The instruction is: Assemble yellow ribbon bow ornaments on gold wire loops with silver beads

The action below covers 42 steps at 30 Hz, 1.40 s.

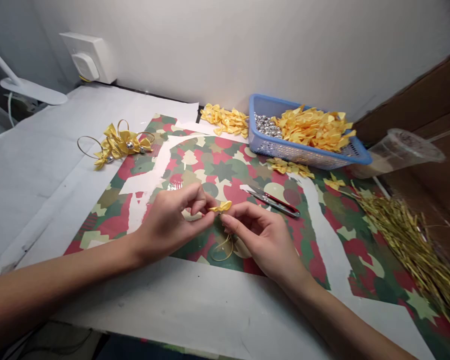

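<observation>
My left hand (182, 212) pinches a small yellow ribbon bow (222, 206) between thumb and fingertips. From the other side my right hand (260, 235) is closed at the bow's underside, its thumb and fingertip on a thin gold cord (225, 248) whose loop hangs below. Something small and shiny shows between the fingertips, mostly hidden. Just beyond the right hand lie thread snips (273, 201) with a red edge. At the far left rests a cluster of finished yellow bows (120, 142) with silver bells and gold cord loops.
A blue basket (307, 159) against the wall holds silver bells (267, 126) and many yellow bows (311, 127). More bows (225, 120) lie beside it. At right are a tilted plastic cup (401, 152) and a bundle of gold cords (405, 235). Patterned paper (217, 165) covers the table.
</observation>
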### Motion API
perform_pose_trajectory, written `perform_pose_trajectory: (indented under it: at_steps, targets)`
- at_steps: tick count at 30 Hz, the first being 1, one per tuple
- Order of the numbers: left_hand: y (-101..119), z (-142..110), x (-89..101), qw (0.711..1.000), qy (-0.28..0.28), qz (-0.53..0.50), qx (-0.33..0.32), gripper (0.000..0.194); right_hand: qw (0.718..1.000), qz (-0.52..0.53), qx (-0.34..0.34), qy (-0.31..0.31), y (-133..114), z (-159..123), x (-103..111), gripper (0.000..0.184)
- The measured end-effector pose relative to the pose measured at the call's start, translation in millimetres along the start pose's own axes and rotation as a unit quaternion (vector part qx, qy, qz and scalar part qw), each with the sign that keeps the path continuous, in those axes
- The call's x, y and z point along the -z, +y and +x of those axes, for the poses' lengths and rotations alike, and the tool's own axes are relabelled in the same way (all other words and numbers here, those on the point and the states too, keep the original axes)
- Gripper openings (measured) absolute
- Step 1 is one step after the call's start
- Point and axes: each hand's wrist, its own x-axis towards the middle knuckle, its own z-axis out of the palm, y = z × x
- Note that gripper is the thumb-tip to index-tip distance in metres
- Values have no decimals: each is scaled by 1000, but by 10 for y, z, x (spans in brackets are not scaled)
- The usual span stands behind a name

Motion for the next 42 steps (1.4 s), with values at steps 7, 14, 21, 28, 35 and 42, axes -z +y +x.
perform_pose_trajectory:
  at_steps: [7, 14, 21, 28, 35, 42]
  targets:
    - [-10, -5, 12, 999, -1, 17, -49, 37, 1000, 0, -5, -1, 8, 0, 6, 20]
    - [-18, -13, -9, 996, 0, 28, -79, 39, 1000, -3, 0, 7, 34, -2, 3, 19]
    - [8, 17, 20, 994, 36, 50, -93, 41, 1000, 21, -7, 7, 27, -26, 2, 17]
    - [-27, 16, 45, 991, 53, 61, -108, 40, 1000, -6, -18, 1, 26, -57, 18, 20]
    - [-17, -8, 9, 985, 28, 64, -155, 39, 1000, 21, -14, 7, 30, -45, 6, 21]
    - [-62, 32, 45, 982, 44, 75, -166, 38, 998, 3, 32, 46, -28, 0, 77, 25]
